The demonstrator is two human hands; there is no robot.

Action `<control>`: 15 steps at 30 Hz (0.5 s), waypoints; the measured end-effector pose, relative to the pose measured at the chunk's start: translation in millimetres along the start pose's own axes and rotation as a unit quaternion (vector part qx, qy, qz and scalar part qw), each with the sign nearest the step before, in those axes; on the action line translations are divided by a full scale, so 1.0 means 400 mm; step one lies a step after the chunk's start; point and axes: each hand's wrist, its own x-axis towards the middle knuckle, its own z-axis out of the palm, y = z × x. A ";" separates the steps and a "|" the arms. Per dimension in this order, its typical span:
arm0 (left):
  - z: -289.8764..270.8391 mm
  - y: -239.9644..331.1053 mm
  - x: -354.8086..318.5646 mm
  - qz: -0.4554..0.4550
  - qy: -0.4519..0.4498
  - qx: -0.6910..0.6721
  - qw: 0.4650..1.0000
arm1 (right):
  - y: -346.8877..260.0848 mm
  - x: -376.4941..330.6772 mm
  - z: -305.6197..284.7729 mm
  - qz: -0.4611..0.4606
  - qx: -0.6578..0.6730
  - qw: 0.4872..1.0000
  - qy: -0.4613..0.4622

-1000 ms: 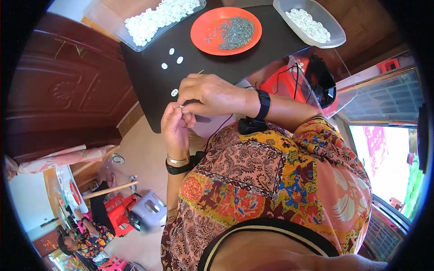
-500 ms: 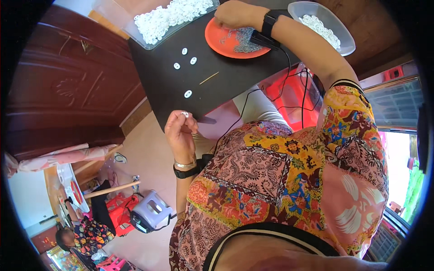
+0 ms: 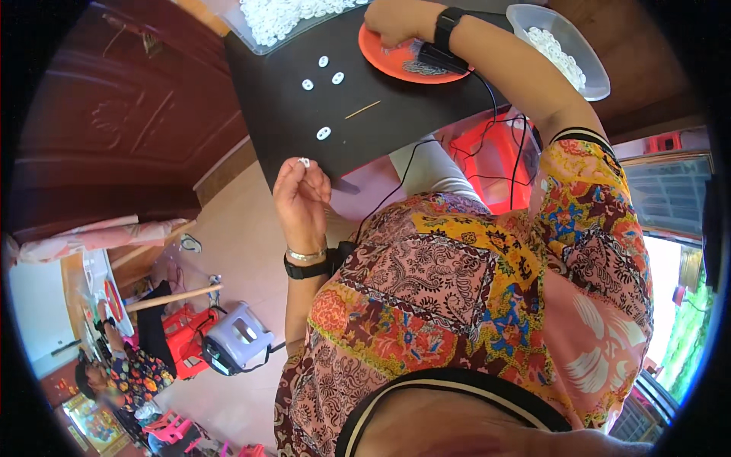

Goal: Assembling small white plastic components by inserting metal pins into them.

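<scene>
**Right hand stays at the orange plate, left hand keeps its button**

Compared with half a second ago, little has changed: the right hand [image 3: 394, 19] remains over the round orange plastic plate [image 3: 381, 55] of small dark pieces, its fingers curled down; what they grip cannot be told. The left hand [image 3: 301, 199] still hovers off the edge of the black tabletop [image 3: 289, 122], fingers pinching a small white button [image 3: 304, 162]. A clear tray [image 3: 251, 38] holds heaped white buttons; a pale oval bowl [image 3: 590, 80] holds more. Four loose white buttons [image 3: 324, 133] and a thin wooden stick [image 3: 362, 110] lie between.
</scene>
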 end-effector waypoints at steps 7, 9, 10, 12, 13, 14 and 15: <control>0.026 0.047 -0.047 0.134 0.025 0.075 0.988 | 0.059 -0.060 -0.008 -0.018 0.152 0.960 0.235; 0.035 0.046 -0.052 0.157 0.029 0.088 0.983 | 0.053 -0.081 -0.009 -0.011 0.230 0.942 0.245; 0.041 0.044 -0.058 0.176 0.025 0.102 0.979 | 0.045 -0.092 -0.013 0.004 0.304 0.918 0.255; 0.054 0.038 -0.068 0.181 0.026 0.106 0.977 | 0.009 -0.120 -0.032 -0.020 0.331 0.914 0.235; 0.066 0.036 -0.070 0.188 0.015 0.130 0.973 | -0.035 -0.163 -0.063 0.026 0.405 0.893 0.195; 0.062 0.030 -0.083 0.203 0.030 0.157 0.966 | -0.082 -0.157 -0.067 0.050 0.484 0.862 0.141; 0.065 0.027 -0.086 0.200 0.030 0.157 0.967 | -0.113 -0.170 -0.068 0.052 0.485 0.862 0.140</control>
